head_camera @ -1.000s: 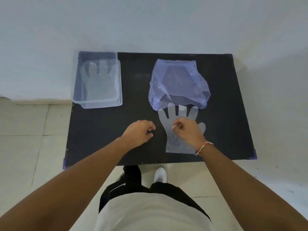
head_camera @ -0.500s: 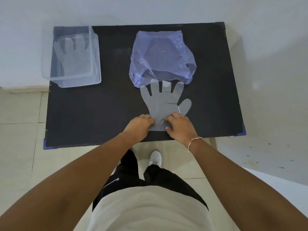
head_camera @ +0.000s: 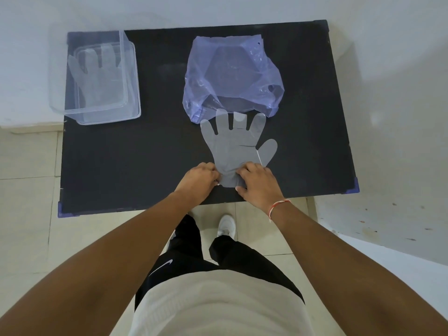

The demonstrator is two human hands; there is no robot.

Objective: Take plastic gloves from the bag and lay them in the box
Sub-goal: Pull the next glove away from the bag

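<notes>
A clear plastic glove (head_camera: pixel 236 144) lies flat on the black table (head_camera: pixel 145 154), fingers pointing away toward the bag. My left hand (head_camera: pixel 200 179) pinches the glove's cuff at its left corner, and my right hand (head_camera: pixel 258 181) holds the cuff at its right corner. The crumpled bluish plastic bag (head_camera: pixel 232 76) sits just behind the glove's fingertips, its opening facing me. A clear plastic box (head_camera: pixel 132 93) stands at the table's far left corner with another clear glove (head_camera: pixel 97 71) lying flat inside.
White walls close in behind and to the right of the table. Pale floor tiles (head_camera: pixel 26 190) lie on the left and in front. My legs and a white shoe (head_camera: pixel 226 225) are at the table's near edge.
Both hands moved from the glove's palm area down to its cuff and took hold of its two corners. The view shifted downward, so the table sits higher in the frame.
</notes>
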